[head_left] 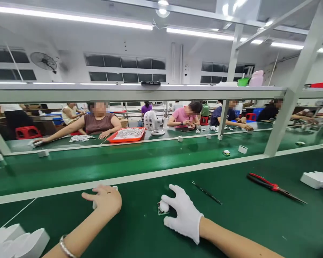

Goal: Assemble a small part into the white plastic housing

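Resting on the green bench, the bare left hand closes over a small white block at the near left. Just right of it, the white-gloved right hand pins a small flat part under its thumb. Red-handled pliers lie far right.

The green bench has a matt, rubbery-looking mat with a faint sheen under the lamps, edged by a smooth white painted strip. The right hand wears a soft white knitted cloth glove; beside its thumb lies a small square part with a glossy face. The left hand is bare, with a shiny metal bangle on the wrist. Right of the glove lie a thin dark metal rod and pliers with glossy red plastic handles. White matt foam blocks sit beyond the pliers.
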Tool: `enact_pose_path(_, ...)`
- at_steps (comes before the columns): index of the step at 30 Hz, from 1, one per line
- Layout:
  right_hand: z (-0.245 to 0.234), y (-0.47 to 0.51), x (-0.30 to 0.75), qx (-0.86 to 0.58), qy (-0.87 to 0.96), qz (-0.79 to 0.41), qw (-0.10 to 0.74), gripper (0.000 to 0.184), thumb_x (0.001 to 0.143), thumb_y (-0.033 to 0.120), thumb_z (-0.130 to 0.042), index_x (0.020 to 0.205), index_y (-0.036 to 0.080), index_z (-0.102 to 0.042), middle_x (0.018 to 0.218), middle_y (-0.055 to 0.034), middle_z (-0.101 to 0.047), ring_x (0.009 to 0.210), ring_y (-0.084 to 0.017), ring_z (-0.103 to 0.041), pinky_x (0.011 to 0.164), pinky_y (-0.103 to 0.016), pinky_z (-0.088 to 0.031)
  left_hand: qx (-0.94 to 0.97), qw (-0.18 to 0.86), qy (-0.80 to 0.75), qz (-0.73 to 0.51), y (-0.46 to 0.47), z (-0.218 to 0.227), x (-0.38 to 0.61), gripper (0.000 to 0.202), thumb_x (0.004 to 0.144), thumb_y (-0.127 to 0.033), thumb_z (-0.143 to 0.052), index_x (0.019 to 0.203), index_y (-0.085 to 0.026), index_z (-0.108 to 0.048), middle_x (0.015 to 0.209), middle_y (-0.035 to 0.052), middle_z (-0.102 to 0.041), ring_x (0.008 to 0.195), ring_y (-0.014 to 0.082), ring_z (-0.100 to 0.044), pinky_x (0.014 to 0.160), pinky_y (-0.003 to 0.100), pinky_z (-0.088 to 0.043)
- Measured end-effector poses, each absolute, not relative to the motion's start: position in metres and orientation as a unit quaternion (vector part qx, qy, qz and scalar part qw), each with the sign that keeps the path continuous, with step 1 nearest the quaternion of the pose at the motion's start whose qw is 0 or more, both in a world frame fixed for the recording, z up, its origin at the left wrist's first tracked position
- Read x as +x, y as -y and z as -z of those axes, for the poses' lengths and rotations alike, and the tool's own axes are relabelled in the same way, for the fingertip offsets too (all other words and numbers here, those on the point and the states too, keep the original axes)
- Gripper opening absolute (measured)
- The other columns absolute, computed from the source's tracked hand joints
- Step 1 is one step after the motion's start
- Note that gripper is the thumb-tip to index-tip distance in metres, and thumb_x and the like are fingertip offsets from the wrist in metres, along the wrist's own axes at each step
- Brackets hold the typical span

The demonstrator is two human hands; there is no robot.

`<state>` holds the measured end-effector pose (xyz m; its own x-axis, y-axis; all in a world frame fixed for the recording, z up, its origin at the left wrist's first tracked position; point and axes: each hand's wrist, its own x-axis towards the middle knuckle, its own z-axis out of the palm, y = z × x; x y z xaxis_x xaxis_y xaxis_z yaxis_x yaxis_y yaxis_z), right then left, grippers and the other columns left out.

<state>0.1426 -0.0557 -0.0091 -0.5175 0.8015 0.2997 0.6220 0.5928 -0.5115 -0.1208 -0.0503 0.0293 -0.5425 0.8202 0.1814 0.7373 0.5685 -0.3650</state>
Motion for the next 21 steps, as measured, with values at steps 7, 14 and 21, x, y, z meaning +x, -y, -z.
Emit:
enact_pose_path(7,0.003,0.054,0.143,-0.45,0.827,-0.165,0.295,0.007,0.071,0.022,-0.059,0.076,0.025,-0.058,0.082,0.0019,-0.063,0.084,-0.017,-0.052,0.072,-0.026,-0.038,-0.612,0.235,0.754,-0.028,0.041,-0.037,-0.056,0.034,0.075,-0.008,-0.042,0.101,-0.001,-0.064,0.098,0.0244,-0.066,0.102,0.0374,-0.055,0.09,0.057,-0.032)
enact_pose_path(14,0.011,0.039,0.151,-0.498,0.804,-0.105,0.307,0.01,0.067,0.026,-0.063,0.077,0.025,-0.061,0.083,0.0007,-0.063,0.084,-0.017,-0.052,0.072,-0.027,-0.038,-0.669,-0.059,0.717,0.188,0.023,-0.01,-0.016,0.028,0.081,-0.034,-0.041,0.098,-0.017,-0.054,0.079,0.0092,-0.066,0.077,0.0263,-0.062,0.064,0.032,-0.043)
enact_pose_path(21,0.012,0.028,0.155,-0.511,0.796,-0.098,0.308,0.015,0.061,0.035,-0.066,0.067,0.023,-0.059,0.067,0.0018,-0.063,0.071,-0.018,-0.054,0.064,-0.028,-0.04,-0.696,-0.056,0.67,0.252,0.021,0.009,-0.026,0.032,0.078,-0.049,-0.046,0.093,-0.021,-0.053,0.099,0.0095,-0.058,0.097,0.029,-0.054,0.075,0.036,-0.043)
